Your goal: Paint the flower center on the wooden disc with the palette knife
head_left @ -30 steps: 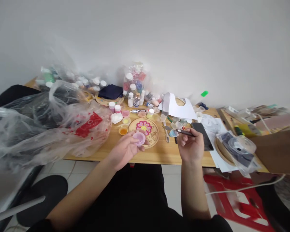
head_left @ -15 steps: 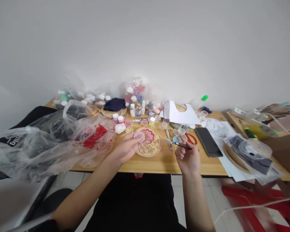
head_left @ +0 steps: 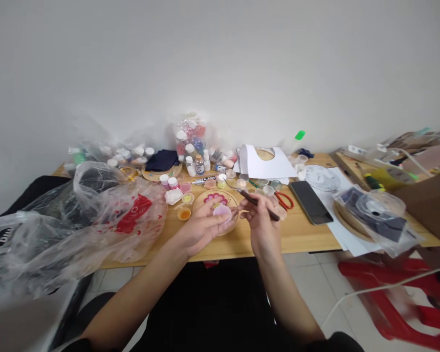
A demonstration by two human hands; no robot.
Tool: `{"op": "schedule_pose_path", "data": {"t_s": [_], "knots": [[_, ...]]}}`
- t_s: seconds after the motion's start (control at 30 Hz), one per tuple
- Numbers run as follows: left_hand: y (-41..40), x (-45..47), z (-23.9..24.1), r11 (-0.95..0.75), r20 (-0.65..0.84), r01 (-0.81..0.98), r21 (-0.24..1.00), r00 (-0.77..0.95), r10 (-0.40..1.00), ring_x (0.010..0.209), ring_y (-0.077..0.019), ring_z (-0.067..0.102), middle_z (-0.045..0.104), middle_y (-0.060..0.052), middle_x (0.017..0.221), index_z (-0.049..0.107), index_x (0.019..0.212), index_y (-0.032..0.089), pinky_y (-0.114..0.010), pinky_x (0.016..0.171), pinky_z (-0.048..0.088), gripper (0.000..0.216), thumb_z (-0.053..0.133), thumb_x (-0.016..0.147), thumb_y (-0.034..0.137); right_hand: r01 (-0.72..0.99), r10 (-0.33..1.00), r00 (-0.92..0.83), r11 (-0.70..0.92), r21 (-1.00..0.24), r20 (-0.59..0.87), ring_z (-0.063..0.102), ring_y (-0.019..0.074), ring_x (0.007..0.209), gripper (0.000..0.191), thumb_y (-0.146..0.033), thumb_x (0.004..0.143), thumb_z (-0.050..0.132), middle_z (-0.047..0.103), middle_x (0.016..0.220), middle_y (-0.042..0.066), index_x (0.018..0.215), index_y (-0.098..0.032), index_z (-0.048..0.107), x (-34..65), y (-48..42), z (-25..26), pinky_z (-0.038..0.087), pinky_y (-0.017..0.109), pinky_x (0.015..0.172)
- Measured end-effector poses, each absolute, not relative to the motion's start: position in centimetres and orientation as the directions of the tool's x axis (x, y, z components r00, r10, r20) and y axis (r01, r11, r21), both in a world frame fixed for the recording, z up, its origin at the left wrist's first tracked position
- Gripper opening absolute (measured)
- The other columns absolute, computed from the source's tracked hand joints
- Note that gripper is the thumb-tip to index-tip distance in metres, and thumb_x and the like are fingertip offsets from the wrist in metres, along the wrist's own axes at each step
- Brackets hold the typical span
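Note:
In the head view, my left hand (head_left: pixel 205 227) holds a small round plastic cup (head_left: pixel 222 212) with pale lilac contents, low over the front of a round wooden board (head_left: pixel 198 196). A pink flower design (head_left: pixel 217 199) shows on this board, partly hidden by my fingers. My right hand (head_left: pixel 264 222) grips a palette knife (head_left: pixel 258 203) by its dark handle, its thin metal end pointing up and left. Knife and cup are apart. Left of the board sit a cup of orange paint (head_left: pixel 184 213) and a cup of yellow (head_left: pixel 187 198).
White-capped jars (head_left: pixel 173 183) and a glue tube (head_left: pixel 204 181) stand behind the board. Orange-handled scissors (head_left: pixel 285 200) and a black phone (head_left: pixel 311 203) lie to the right. A crumpled plastic bag (head_left: pixel 106 220) covers the left side. A red stool (head_left: pixel 385 308) is below right.
My left hand has moved right with the cup. My right hand has come left and slightly up, and the palette knife now tilts upward. The orange cup has come into view as my left arm shifted.

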State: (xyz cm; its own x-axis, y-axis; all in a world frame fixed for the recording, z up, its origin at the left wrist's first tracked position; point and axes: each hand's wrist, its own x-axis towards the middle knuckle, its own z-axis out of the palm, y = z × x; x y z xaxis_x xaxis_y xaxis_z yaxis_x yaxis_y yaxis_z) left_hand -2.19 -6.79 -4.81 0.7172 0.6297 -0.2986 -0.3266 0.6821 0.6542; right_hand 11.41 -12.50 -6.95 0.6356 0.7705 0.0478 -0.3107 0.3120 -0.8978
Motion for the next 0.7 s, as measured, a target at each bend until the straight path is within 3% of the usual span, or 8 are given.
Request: {"op": "schedule_pose_path", "data": {"t_s": [0.17,0.43,0.57,0.7], "knots": [[-7.4,-1.3,-4.4,0.68,-0.342,-0.348,0.646,0.665,0.664,0.109,-0.0171,0.068,0.071,-0.004,0.104,0.066,0.108,0.018,-0.033,0.106,0.048,0.033,0.076,0.079,0.006,-0.163,0.757,0.643,0.282,-0.946,0.115,0.072,0.0164,0.094,0.021,-0.041,0.083,0.073,0.077,0.097,0.002,0.098,-0.026,0.073,9.3,-12.5,-7.6,0.059,0.034,0.087],[-7.7,0.2,-4.8,0.717,-0.368,-0.389,0.578,0.66,0.655,0.117,-0.0183,0.064,0.071,-0.004,0.108,0.068,0.109,0.021,-0.032,0.112,0.044,0.036,0.082,0.077,0.011,-0.097,0.697,0.71,0.234,-0.967,0.098,0.072,0.0167,0.089,0.02,-0.037,0.081,0.075,0.076,0.092,0.002,0.096,-0.024,0.072,9.8,-12.6,-7.2,0.06,0.033,0.082],[-7.5,1.1,-5.3,0.697,-0.344,-0.342,0.63,0.682,0.645,0.104,-0.0184,0.069,0.074,-0.005,0.101,0.071,0.101,0.019,-0.029,0.1,0.052,0.041,0.089,0.071,0.039,-0.016,0.615,0.779,0.217,-0.976,0.124,0.071,0.0151,0.082,0.017,-0.035,0.08,0.077,0.075,0.086,0.001,0.092,-0.024,0.072,10.5,-13.1,-6.7,0.059,0.029,0.076],[-6.9,0.9,-5.6,0.562,-0.357,-0.08,0.823,0.697,0.622,0.065,-0.016,0.069,0.072,-0.004,0.07,0.067,0.081,0.015,-0.025,0.063,0.055,0.06,0.074,0.07,0.074,0.07,0.583,0.791,0.217,-0.974,0.187,0.069,0.0138,0.077,0.013,-0.031,0.081,0.075,0.073,0.082,0.0,0.091,-0.023,0.072,10.9,-13.3,-6.4,0.056,0.027,0.071]]}}
